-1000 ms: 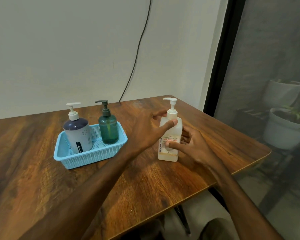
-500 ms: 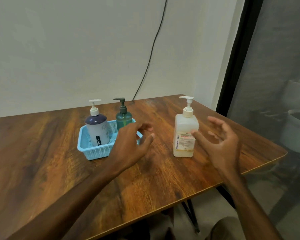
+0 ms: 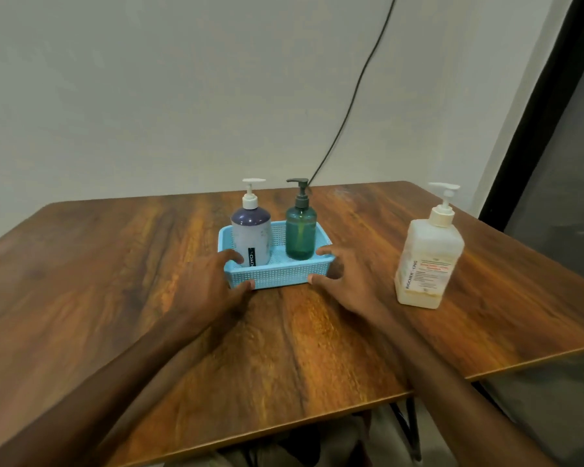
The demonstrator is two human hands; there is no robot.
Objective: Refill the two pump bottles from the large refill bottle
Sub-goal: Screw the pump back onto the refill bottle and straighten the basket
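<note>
Our left hand (image 3: 213,286) and right hand (image 3: 346,281) clasp the near corners of the blue basket (image 3: 277,276), thumbs on its front wall and fingers curled over the rim. The purple pump bottle (image 3: 252,237) and green pump bottle (image 3: 300,234) stand upright inside. The large refill bottle (image 3: 429,261) stands apart to the right on the tabletop (image 3: 115,281). If we jerk the basket, we judge the tall bottles could topple.

A plain pale wall (image 3: 149,96) rises behind my wood-grain worktop (image 3: 115,281), and a black cable (image 3: 354,96) runs down it. On my right are a dark frame (image 3: 533,129) and a grey pane (image 3: 573,197). One black leg (image 3: 413,429) shows below.
</note>
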